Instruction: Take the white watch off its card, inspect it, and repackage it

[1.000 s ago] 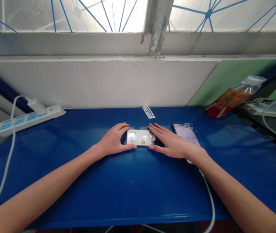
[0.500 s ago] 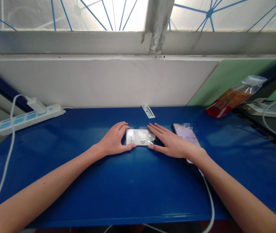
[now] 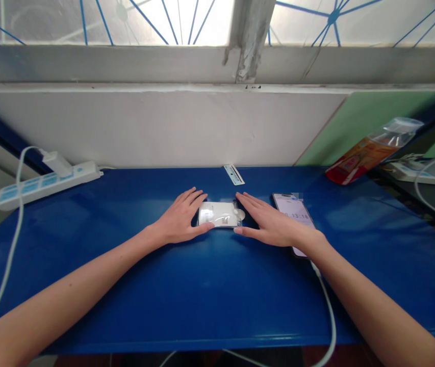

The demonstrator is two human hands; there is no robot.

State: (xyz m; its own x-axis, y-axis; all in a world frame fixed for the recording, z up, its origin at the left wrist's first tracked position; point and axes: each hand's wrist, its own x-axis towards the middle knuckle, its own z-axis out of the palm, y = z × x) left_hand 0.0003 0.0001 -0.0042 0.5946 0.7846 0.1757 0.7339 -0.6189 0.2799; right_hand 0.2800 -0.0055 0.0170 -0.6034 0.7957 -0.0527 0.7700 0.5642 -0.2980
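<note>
A small flat white package in clear plastic wrap [image 3: 222,214] lies on the blue table [image 3: 202,290], with a printed label and a rounded clear tab at its right end. My left hand [image 3: 182,216] rests at its left end, thumb at the near edge and fingers spread past the far corner. At the right end is my right hand [image 3: 265,219], its thumb and fingers apart on either side of the tab. Both hands are open around the package, not closed on it. A phone [image 3: 296,211] showing a timer lies partly under my right wrist.
A small printed card [image 3: 234,175] lies near the wall. At the left is a white power strip [image 3: 45,187] with a plugged-in charger and cable. A bottle with a red-orange label [image 3: 366,155] leans at the right. Another white cable [image 3: 328,306] runs from the phone over the front edge.
The fingers of both hands have loosened slightly from the package's edges. The package stays in nearly the same place, and the view has shifted a little.
</note>
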